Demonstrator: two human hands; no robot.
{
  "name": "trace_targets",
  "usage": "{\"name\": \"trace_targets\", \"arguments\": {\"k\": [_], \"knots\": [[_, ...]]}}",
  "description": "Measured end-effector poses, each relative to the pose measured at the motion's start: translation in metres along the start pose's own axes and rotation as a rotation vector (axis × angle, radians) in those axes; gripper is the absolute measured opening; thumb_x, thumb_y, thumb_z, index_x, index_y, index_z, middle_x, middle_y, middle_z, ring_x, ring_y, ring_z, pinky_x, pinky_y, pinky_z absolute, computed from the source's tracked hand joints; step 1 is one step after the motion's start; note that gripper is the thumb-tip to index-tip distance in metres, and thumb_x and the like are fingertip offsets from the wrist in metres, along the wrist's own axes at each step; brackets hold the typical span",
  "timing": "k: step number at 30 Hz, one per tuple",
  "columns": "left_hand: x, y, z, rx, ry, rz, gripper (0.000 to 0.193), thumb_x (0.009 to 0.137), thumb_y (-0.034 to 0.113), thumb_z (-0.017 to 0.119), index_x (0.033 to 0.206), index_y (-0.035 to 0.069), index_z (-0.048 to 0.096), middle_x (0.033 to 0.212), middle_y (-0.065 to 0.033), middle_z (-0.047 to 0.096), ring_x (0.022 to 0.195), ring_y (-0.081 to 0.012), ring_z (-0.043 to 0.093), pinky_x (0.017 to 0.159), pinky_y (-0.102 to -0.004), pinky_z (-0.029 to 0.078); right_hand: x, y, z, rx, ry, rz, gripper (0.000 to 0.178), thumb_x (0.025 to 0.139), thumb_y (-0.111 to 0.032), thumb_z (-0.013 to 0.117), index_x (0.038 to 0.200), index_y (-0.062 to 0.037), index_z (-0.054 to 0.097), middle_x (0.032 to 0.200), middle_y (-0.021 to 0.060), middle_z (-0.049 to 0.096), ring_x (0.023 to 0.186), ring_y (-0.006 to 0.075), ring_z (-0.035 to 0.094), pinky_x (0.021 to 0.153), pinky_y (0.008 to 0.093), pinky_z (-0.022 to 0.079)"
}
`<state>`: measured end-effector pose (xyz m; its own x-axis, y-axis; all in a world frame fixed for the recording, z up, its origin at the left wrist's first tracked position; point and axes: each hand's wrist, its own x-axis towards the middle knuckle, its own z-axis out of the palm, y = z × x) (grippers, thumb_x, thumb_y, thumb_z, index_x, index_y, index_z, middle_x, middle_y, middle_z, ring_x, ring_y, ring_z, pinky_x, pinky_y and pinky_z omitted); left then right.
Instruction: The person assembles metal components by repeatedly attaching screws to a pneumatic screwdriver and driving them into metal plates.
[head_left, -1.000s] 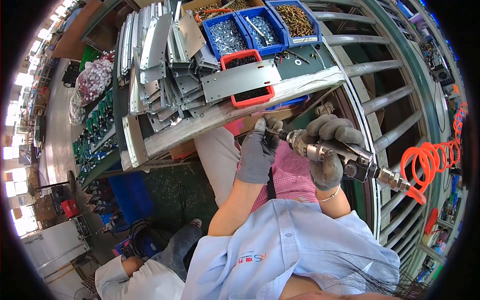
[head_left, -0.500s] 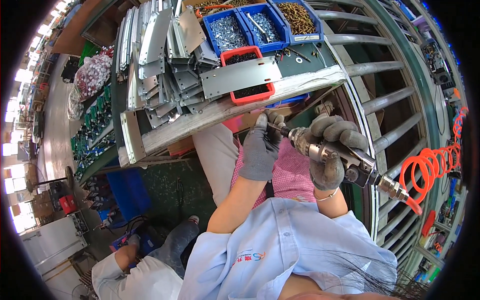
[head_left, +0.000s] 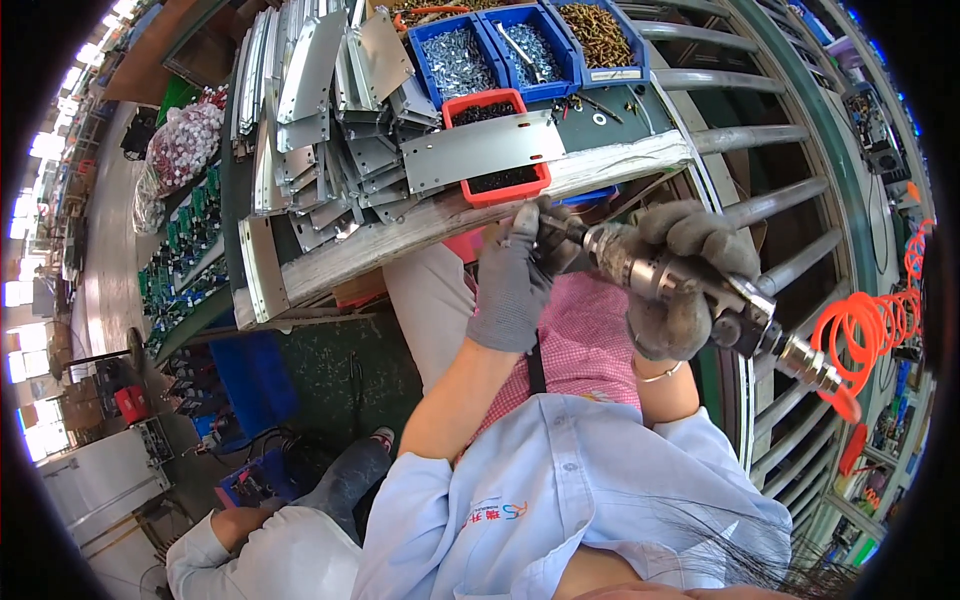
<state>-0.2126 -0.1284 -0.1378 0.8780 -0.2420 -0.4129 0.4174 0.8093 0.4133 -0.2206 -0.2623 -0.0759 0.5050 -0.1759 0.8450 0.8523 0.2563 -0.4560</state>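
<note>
My right hand point(head_left: 690, 275), in a grey glove, is wrapped round a metal air screwdriver point(head_left: 655, 275) that lies slantwise over my lap, its nose toward the left. From the nose a thin dark driver bit point(head_left: 566, 228) reaches to my left hand point(head_left: 512, 280), also gloved in grey. The left fingers are closed round the bit's tip, just below the bench edge. Whether they also pinch a small screw there is hidden. Close beyond the left hand, a red bin point(head_left: 507, 195) of dark screws stands at the bench edge with a flat metal plate point(head_left: 484, 152) lying across it.
Stacked metal plates point(head_left: 310, 90) cover the bench's left part. Blue bins point(head_left: 480, 95) of small hardware stand at the back. On the right run a roller conveyor point(head_left: 780, 205) and a coiled orange air hose point(head_left: 850, 340). Another person point(head_left: 290, 545) sits at lower left.
The screwdriver and my right hand have shifted right and slightly away from my body. My left hand has moved a little left and away, still at the bit's tip.
</note>
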Motion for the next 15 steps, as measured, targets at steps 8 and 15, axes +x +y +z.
{"name": "trace_targets", "arguments": {"k": [8,15], "knots": [[0.054,0.063,0.022,1.299,-0.191,0.625,0.022,0.084,0.015,0.06,0.1,0.003,0.068,0.065,-0.0032,0.061,0.055,-0.0063,0.051,0.051,-0.0226,0.043,0.053,0.039,-0.004,0.167,0.09,0.158,0.028,0.087,0.002,0.047,0.115,0.0012,0.046,0.103,0.0165,0.059,0.081,0.0185,0.06,0.069,0.0305,0.053],[0.097,0.075,0.019,1.908,-0.185,0.711,0.023,0.079,0.026,0.06,0.099,0.02,0.07,0.083,-0.0102,0.067,0.076,-0.0283,0.065,0.069,-0.0393,0.051,0.073,0.084,-0.004,-0.228,0.055,0.412,0.017,0.082,-0.001,0.051,0.098,0.0015,0.058,0.084,0.015,0.065,0.067,0.0172,0.062,0.059,0.0289,0.052]]}}
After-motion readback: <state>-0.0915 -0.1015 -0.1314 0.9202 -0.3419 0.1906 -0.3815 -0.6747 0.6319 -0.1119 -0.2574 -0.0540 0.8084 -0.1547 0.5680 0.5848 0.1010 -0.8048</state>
